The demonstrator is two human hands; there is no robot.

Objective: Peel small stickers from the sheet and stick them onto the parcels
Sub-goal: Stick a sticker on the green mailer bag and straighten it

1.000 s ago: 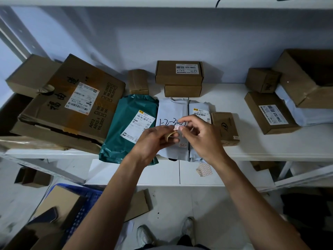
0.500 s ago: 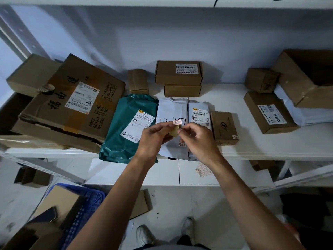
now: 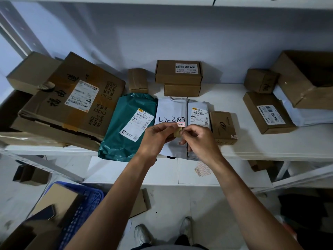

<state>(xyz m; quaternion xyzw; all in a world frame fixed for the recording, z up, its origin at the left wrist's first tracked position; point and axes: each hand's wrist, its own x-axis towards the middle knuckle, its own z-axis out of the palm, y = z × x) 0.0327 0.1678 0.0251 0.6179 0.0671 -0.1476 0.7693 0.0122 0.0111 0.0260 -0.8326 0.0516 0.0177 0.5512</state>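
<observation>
Both hands meet over the white shelf (image 3: 270,147), just above a grey mail bag (image 3: 171,110) with big black numbers written on it. The left hand (image 3: 155,136) has its grip pinched shut on a little white sticker (image 3: 181,124) with a red edge, and the right hand (image 3: 200,138) pinches a small tan scrap (image 3: 177,132) right below it, fingertips touching. A green bag (image 3: 126,127) lies just left of the grey one, a small brown box (image 3: 223,127) sits near the right hand, and the sticker sheet (image 3: 202,168) lies on the lower shelf under the right wrist.
</observation>
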